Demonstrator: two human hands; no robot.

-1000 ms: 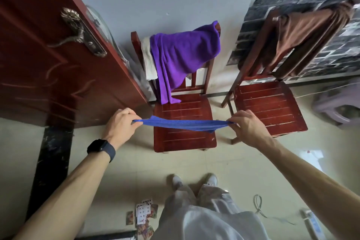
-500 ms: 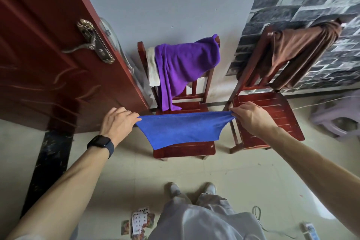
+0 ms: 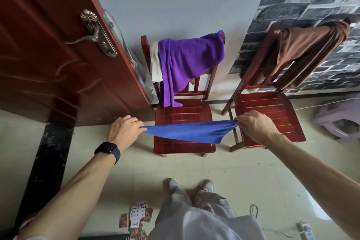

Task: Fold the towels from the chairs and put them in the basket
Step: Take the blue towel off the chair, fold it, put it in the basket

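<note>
Towel point(image 3: 191, 131): a thin strip a second ago, then dropped open as a broad sheet. Now swung back up, near flat between left hand point(image 3: 124, 132) and right hand point(image 3: 255, 124), right corner drooping.

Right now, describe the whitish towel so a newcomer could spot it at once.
Beside the red door stands a wooden chair with towels over its backrest. The whitish towel hangs at the left end, partly under the purple towel. It is the only pale one, a narrow strip.
</note>
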